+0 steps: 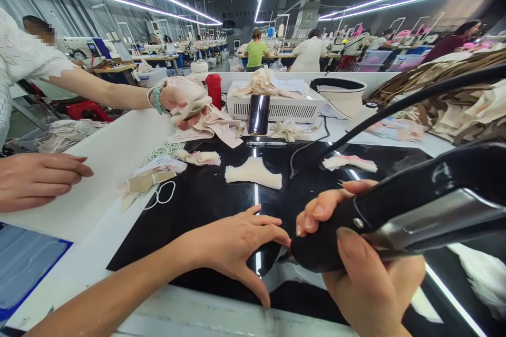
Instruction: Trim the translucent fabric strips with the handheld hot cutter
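My right hand (367,274) is wrapped round a black corded hand tool (430,195) with a silver strip along its side and a rounded black end. My left hand (241,239) is spread open, palm down, low over the glossy black board (190,205). Its index fingertip is close to the rounded end of the tool; whether they touch I cannot tell. Ahead of my left hand lies a cream stack of cut fabric pieces (253,172). Smaller stacks of fabric lie beside it, one at the right (350,163) and one at the left (200,157).
A co-worker's hand (177,100) at the left holds a fabric bundle (193,92); their other hand (43,179) hovers lower. A phone (259,115) leans on a white vented box (292,108). A pen (266,144) and elastic loops (163,193) lie about. The tool's thick cord (379,116) arches rightward.
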### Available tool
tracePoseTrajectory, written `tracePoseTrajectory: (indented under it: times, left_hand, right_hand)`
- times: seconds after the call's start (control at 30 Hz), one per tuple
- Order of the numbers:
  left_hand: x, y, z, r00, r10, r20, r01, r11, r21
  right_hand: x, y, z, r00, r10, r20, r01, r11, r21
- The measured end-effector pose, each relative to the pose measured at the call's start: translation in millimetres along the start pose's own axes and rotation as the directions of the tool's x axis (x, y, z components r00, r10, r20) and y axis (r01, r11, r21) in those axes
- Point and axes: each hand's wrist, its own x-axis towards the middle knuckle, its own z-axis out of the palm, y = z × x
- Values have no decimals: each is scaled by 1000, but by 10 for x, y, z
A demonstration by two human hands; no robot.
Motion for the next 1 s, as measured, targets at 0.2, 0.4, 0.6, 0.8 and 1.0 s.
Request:
tracePoseTrajectory:
  times: [0.2,0.4,0.6,0.8,1.0]
  left_hand:
    - [11,37,-25,1000,-16,9,16,1000,-17]
    - [24,-2,-5,999,-16,37,16,1000,-11]
    - [7,-19,7,1000,6,10,-6,1000,-29]
    - [-49,32,-59,997,68,-34,-64,993,98]
    - [-133,-30,-239,995,70,-72,-54,978,204]
  right_hand:
    - [-21,-89,95,1000,23,-11,-23,999,31]
    - [-86,-76,174,999,44,24,-44,999,25]
    - [-24,-95,97,999,43,8,-44,998,51]
    - [145,-220,-89,987,-36,-157,35,999,-12]
    - [219,-249,-235,968,-74,-238,58,995,-75]
